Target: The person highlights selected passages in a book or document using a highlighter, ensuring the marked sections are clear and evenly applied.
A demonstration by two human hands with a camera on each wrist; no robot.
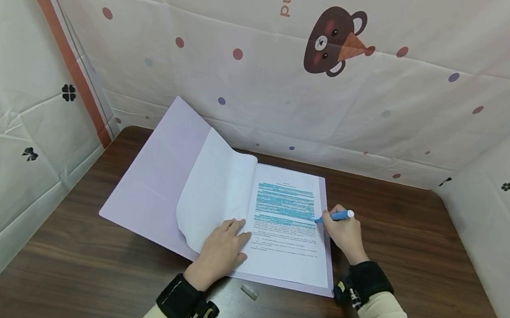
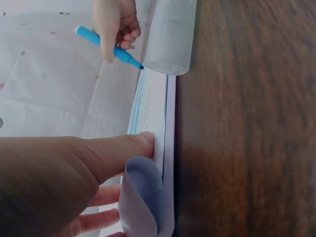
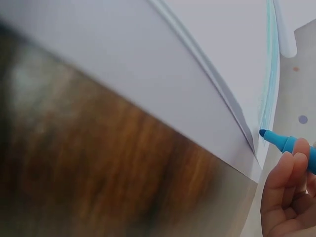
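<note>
My right hand (image 1: 345,234) pinches a blue marker (image 1: 338,215) near the right edge of a printed page (image 1: 286,265). Its dark tip is at the end of a highlighted line, and blue strokes cover the upper half of the text. In the right wrist view, the marker (image 3: 281,140) shows its tip at the paper's edge. My left hand (image 1: 220,250) rests on the lower left of the page, fingers extended, beside turned-over sheets (image 1: 210,191). The sheets curl next to that hand in the left wrist view. The pages lie in an open lilac folder (image 1: 153,177).
A small greyish cylinder (image 1: 249,292) lies on the brown wooden table (image 1: 117,287), just in front of the folder. Patterned white cloth (image 1: 255,87) hangs behind the table and at both sides. The folder's left cover tilts up toward the back cloth.
</note>
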